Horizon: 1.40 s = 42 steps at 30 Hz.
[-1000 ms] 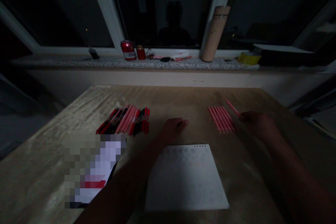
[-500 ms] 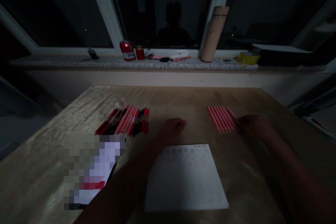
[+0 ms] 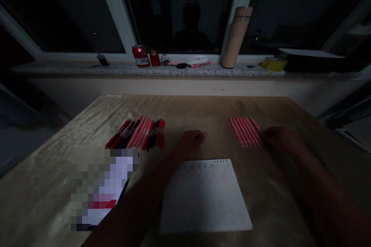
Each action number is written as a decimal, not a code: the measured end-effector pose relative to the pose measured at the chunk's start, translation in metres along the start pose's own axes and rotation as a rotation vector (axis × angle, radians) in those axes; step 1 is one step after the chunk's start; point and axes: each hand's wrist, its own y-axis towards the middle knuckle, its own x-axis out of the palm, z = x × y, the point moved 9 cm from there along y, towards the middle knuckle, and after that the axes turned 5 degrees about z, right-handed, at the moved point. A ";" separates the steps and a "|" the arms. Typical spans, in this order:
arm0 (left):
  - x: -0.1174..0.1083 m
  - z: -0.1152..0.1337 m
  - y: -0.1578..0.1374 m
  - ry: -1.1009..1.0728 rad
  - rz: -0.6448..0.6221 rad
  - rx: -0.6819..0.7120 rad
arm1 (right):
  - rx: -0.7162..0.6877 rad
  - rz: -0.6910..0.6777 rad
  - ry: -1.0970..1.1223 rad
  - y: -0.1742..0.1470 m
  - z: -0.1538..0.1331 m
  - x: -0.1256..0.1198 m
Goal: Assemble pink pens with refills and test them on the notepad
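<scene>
My left hand [image 3: 193, 141] rests on the table in a loose fist, thumb pointing right, and no object shows in it. It lies just beyond a spiral notepad [image 3: 205, 197]. Over on the right, my right hand [image 3: 279, 139] has its fingers closed at the lower end of a pink pencil [image 3: 254, 124], whose upper part slants away from them. Beside that pencil, several pink pencils [image 3: 243, 131] lie in a neat parallel row. To the left of my left hand is a bunch of red, black and pink pens and pencils [image 3: 136, 133].
A phone-like device [image 3: 116, 181], partly blurred out, lies at front left by my left forearm. On the windowsill [image 3: 116, 70] behind the table [image 3: 191, 104] are a red can [image 3: 140, 56], a small jar [image 3: 155, 58], a tall cardboard tube [image 3: 237, 38] and yellow tape [image 3: 274, 64].
</scene>
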 end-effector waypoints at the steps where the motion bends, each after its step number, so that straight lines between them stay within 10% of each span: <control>1: 0.000 0.000 0.000 0.002 -0.003 0.000 | 0.010 -0.009 0.008 0.000 0.001 0.001; 42: 0.001 -0.003 0.002 0.047 0.010 0.019 | -0.050 -0.014 0.036 -0.002 -0.009 0.004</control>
